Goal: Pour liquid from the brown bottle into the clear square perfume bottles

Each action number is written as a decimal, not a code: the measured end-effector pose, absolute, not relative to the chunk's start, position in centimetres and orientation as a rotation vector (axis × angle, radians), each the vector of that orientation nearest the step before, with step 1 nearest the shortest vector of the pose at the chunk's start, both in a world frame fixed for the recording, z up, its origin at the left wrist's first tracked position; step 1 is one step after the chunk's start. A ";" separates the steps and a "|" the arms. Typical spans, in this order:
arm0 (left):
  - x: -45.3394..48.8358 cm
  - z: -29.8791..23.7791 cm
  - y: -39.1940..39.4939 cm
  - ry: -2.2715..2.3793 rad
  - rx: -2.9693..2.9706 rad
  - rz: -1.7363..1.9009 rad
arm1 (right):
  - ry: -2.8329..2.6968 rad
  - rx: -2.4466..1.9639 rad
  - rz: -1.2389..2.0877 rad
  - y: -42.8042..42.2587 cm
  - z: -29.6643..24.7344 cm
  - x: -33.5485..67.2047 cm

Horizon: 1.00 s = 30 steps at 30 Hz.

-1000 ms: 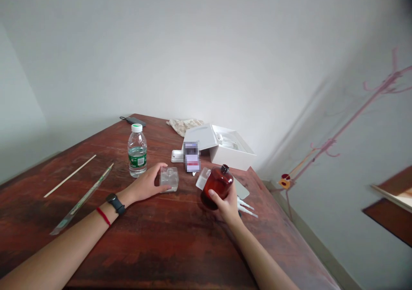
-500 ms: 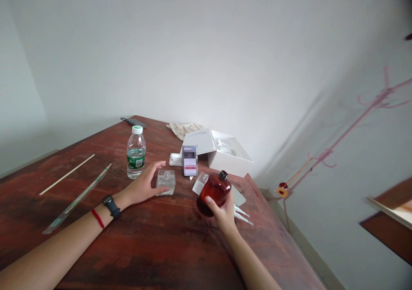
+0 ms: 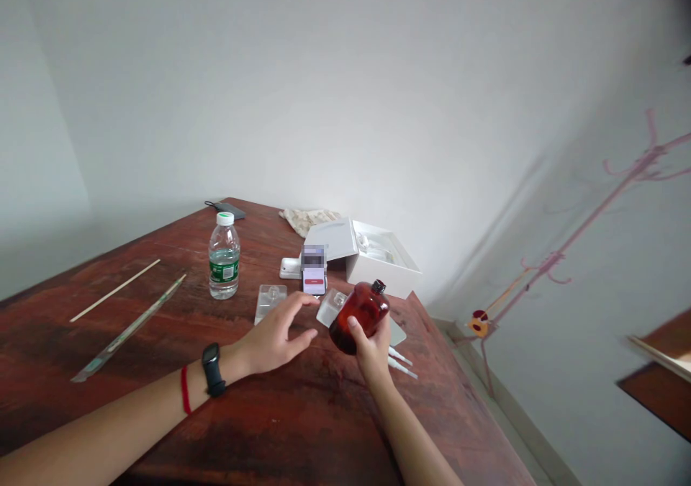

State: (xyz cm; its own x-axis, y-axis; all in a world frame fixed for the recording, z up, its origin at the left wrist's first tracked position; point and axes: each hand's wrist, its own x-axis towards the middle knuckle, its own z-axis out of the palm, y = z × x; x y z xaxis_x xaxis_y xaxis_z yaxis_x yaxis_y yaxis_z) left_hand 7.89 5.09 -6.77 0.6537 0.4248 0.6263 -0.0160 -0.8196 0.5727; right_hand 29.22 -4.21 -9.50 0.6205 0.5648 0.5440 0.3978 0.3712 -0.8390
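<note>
The person's left hand (image 3: pixel 275 343) is open, fingers loosely spread and palm down, and holds nothing. It is just above the wooden table (image 3: pixel 281 428), between two clear square bottles. One clear bottle (image 3: pixel 270 302) stands nearer the water bottle, and the other (image 3: pixel 331 307) lies close to the fingertips, though the hand does not seem to touch either.

The right hand (image 3: pixel 372 349) is closed around a brown bottle (image 3: pixel 360 318), which is held tilted above the table with its black neck pointing up and to the right. The fingers (image 3: pixel 353 322) wrap its near side.

A phone (image 3: pixel 314 281) with a blurred screen stands just behind the clear bottles, beside a small white object (image 3: pixel 290 268). A white box (image 3: pixel 384 259) sits open behind them. White droppers (image 3: pixel 402 365) lie beyond the right hand. To the left stand a water bottle (image 3: pixel 224 257) and two long thin sticks (image 3: pixel 128 327). The left wrist wears a black watch (image 3: pixel 214 369) and a red string (image 3: pixel 186 389).
</note>
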 end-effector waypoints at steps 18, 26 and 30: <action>17.3 -10.6 7.0 0.487 2.101 1.006 | -0.808 -1.269 0.188 -3.0 -10.4 32.1; 16.1 -11.1 7.1 0.454 2.062 0.995 | -0.955 -1.282 0.182 -4.0 -9.1 30.2; 15.9 -11.1 7.5 0.466 2.054 1.009 | -0.961 -1.292 0.194 -4.0 -9.5 30.3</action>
State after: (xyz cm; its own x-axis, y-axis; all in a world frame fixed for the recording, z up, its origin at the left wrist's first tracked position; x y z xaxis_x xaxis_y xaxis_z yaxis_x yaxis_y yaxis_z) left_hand 15.86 7.46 -11.06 0.6170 0.6085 0.4991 -0.0150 -0.6250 0.7805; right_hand 30.31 -3.97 -9.50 0.6163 0.6151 0.4918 0.3766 0.3183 -0.8700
